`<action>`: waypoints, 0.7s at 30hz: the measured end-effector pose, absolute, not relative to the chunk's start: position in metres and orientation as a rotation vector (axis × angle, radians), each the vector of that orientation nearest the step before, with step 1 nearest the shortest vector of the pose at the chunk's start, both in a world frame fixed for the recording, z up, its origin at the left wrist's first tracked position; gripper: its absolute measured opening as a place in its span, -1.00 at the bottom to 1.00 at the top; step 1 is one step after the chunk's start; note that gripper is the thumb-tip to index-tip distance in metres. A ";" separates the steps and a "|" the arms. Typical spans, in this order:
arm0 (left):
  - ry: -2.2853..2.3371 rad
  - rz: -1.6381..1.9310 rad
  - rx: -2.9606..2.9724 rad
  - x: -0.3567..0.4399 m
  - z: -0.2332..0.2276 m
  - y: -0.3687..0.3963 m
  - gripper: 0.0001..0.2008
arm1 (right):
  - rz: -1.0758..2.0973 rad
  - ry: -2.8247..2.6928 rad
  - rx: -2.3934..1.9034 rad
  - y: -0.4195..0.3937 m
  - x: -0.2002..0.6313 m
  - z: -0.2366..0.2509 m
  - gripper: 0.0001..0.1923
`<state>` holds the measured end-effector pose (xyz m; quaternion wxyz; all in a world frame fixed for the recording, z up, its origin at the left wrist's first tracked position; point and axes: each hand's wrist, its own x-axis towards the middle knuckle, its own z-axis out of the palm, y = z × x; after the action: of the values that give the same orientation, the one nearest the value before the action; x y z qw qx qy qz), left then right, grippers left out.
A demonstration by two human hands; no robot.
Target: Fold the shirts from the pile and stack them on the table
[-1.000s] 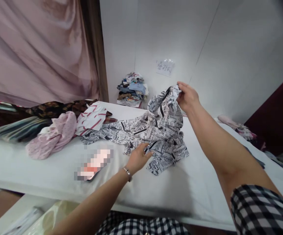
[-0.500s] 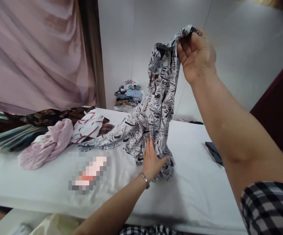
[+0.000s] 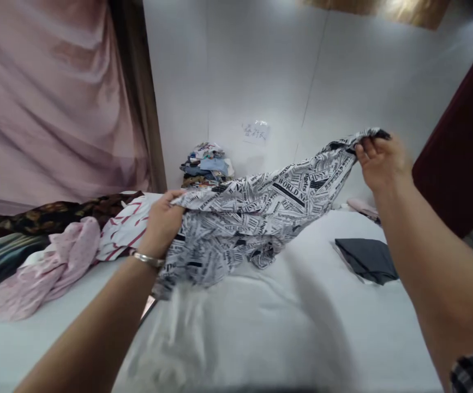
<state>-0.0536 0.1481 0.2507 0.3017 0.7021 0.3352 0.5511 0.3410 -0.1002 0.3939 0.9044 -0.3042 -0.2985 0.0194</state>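
A shirt [image 3: 256, 204] with a black-and-white newspaper print is stretched between my two hands above the white-covered table. My right hand [image 3: 385, 158], raised at the right, pinches its collar end. At the left, my left hand [image 3: 165, 221], with a silver bracelet on the wrist, is closed on another edge of the cloth. The lower part of the shirt hangs in loose folds and touches the white cover [image 3: 261, 327]. Part of a flat object with a dark edge [image 3: 148, 308] shows beside my left forearm, mostly hidden.
A pink garment [image 3: 52, 267], a red-striped white one [image 3: 124, 229] and dark clothes [image 3: 68, 213] lie at the left. Behind stands a stack of folded clothes [image 3: 207, 164] by the wall. A dark grey folded cloth [image 3: 367, 259] lies at the right.
My left hand has moved up and left and taken hold of the shirt's edge. My right hand is lower and farther right. The shirt, hanging before, is now spread sideways.
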 end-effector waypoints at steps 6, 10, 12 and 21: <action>1.049 1.242 2.204 -0.021 0.266 0.198 -0.74 | 0.117 -0.362 -0.770 -0.090 0.361 0.315 -0.78; 1.193 1.122 2.231 0.021 0.274 0.219 -0.75 | 0.199 -0.239 -0.866 -0.058 0.373 0.305 -0.76; 1.180 1.205 2.234 0.033 0.299 0.223 -0.72 | 0.170 -0.306 -0.808 -0.048 0.382 0.322 -0.78; 1.055 1.380 2.242 0.020 0.379 0.203 -0.63 | -0.024 -0.610 -0.586 -0.069 0.415 0.362 -0.85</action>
<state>0.0201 0.2026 0.3788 0.1522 0.7812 0.3677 0.4811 0.4149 -0.0687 0.3622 0.9118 -0.2842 -0.2961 -0.0115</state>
